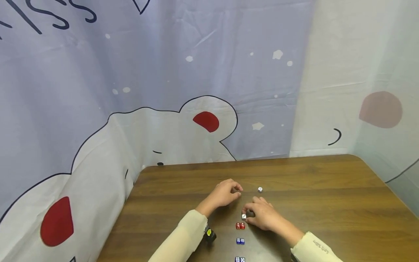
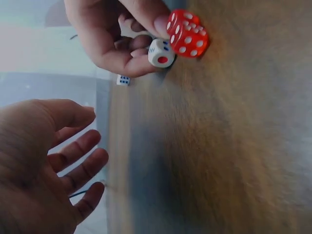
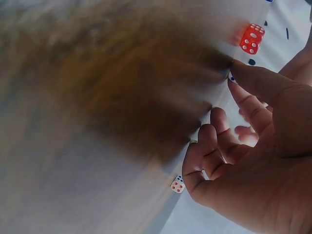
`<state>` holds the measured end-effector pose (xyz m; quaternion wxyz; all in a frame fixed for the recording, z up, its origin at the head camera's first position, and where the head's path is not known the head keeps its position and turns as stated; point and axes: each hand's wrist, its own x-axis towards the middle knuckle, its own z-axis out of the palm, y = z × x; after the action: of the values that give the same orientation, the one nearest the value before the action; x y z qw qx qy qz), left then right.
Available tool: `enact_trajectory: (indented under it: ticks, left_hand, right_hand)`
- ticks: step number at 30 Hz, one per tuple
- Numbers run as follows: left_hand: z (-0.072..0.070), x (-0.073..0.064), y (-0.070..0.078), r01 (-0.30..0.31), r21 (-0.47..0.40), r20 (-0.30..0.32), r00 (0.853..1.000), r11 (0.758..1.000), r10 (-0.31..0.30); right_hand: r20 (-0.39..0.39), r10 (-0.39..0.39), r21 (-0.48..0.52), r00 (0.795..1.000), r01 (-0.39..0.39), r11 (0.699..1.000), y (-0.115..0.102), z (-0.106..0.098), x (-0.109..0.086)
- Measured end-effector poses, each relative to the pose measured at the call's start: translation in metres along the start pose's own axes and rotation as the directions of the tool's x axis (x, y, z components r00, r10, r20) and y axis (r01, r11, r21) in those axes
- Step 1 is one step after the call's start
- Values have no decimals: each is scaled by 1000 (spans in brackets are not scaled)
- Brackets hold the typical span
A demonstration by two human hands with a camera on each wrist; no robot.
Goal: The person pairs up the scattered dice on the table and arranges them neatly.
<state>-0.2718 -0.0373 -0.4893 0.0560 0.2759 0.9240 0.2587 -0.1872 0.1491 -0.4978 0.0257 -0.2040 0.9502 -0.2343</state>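
Note:
Between thumb and forefinger my right hand (image 1: 264,214) pinches a white die (image 1: 243,217) at the tabletop, just beyond a pair of red dice (image 1: 240,225). In the left wrist view this white die (image 2: 161,54) shows a red single pip, close to the red dice (image 2: 189,35). My left hand (image 1: 225,193) is over the table to the left, its fingers loosely bent and holding nothing. A second white die (image 1: 260,189) lies farther back, beyond the right hand; the right wrist view shows that die (image 3: 178,184) past the fingers.
Nearer to me than the red dice, a blue pair (image 1: 240,241) and another dark blue pair (image 1: 240,259) lie in line with them on the wooden table (image 1: 343,203). A printed curtain (image 1: 157,134) hangs along the back and left edges. A black device (image 1: 210,234) sits at my left wrist.

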Motion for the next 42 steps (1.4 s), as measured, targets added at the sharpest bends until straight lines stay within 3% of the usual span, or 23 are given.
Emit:
enact_trajectory:
  ticks: [7, 19, 24, 34, 42]
  left_hand:
    - [9, 27, -3, -53, 64, 64, 997, 997, 49]
    - [23, 63, -8, -108, 44, 97, 990, 993, 103]
    - [27, 70, -9, -118, 45, 118, 987, 992, 112]
    - [32, 79, 1, -172, 137, 150, 977, 976, 151]
    - [39, 83, 8, -180, 165, 140, 978, 970, 158]
  right_hand:
    - [13, 15, -6, 1000, -15, 1000, 1, -1, 1]
    - [43, 23, -12, 999, -22, 1000, 1, -3, 4]
    - [53, 19, -9, 998, -19, 1000, 1, -3, 4]
    - [56, 19, -4, 998, -19, 1000, 1, -4, 4]
    - [68, 31, 4, 997, -32, 999, 2, -5, 4]
